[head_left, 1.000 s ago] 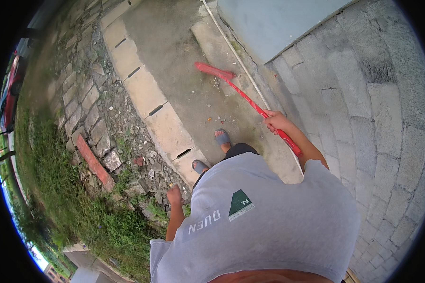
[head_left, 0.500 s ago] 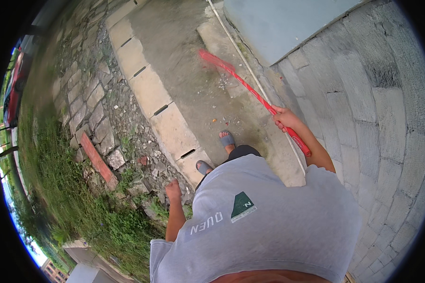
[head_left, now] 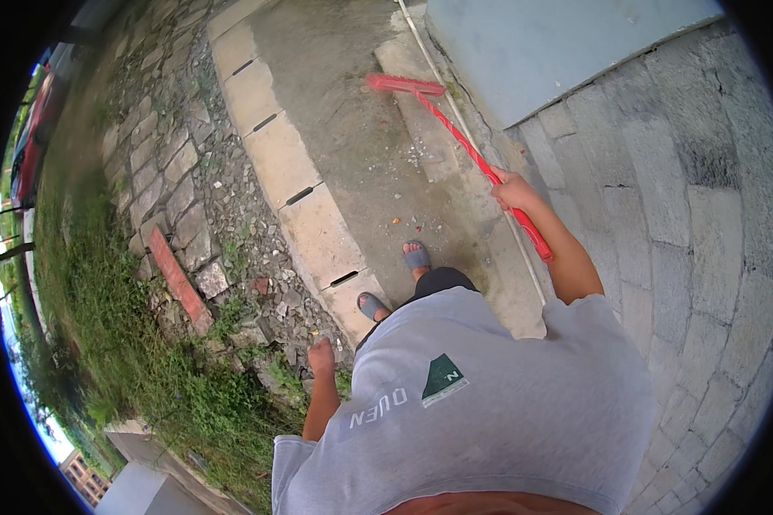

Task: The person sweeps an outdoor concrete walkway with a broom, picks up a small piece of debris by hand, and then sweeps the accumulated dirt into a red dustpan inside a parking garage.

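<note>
Holding one broom [head_left: 465, 144] in one hand [head_left: 511, 190]

The right of the frame is filled by a grey block wall [head_left: 704, 223], the upper right by a pale blue-grey surface [head_left: 550, 51]. A thin pipe [head_left: 422, 43] is laid along the stained concrete floor [head_left: 335, 77] at top centre. The floor is edged on its left by slotted slabs [head_left: 288, 159], then rubble [head_left: 240, 215]. Grass [head_left: 146, 360] is seen at lower left, a red car [head_left: 33, 154] at upper left. Everything is lit by daylight.
</note>
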The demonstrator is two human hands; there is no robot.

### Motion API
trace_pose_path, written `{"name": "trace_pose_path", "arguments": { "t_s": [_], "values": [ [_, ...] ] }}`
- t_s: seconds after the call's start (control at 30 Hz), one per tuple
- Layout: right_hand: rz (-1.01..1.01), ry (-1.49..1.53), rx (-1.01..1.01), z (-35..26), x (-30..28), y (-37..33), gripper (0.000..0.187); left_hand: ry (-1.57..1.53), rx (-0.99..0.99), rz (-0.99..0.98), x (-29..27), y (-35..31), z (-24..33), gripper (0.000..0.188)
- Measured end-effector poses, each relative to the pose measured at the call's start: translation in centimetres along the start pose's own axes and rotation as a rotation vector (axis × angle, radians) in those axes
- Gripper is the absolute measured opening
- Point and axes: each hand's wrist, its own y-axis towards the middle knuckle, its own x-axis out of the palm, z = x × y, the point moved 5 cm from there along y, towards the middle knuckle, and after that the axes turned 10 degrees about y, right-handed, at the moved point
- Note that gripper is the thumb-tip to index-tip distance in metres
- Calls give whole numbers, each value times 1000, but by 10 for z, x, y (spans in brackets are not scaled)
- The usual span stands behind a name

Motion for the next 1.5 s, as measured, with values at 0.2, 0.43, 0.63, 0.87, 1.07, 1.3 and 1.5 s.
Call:
{"name": "trace_pose_path", "arguments": {
  "t_s": [0.2, 0.43, 0.63, 0.87, 1.07, 1.3, 1.5],
  "values": [
    [-88, -40, 72, -5, 41, 59, 71, -27, 20, 25, -10, 1, 25, 41],
    [-177, -70, 61, -74, 24, 30, 63, 14, 101, 135, 8, 22, -2, 40],
    [59, -553, -250, -106, 51, 223, 57, -10, 50, 216, -6, 6, -6, 43],
    [47, -607, -138, 40, 113, 173, 76, 26, -166, 119, 31, -29, -79, 45],
    [-75, -466, -118, 84, 57, -14, 67, 72, -151, 17, 70, -15, -89, 46],
    [18, -628, -230, 24, 26, 45, 64, -31, 80, 176, 28, 10, -3, 44],
    [72, -287, 31, 57, 53, 114, 68, 40, 168, 202, -3, 9, 34, 46]
  ]
}}
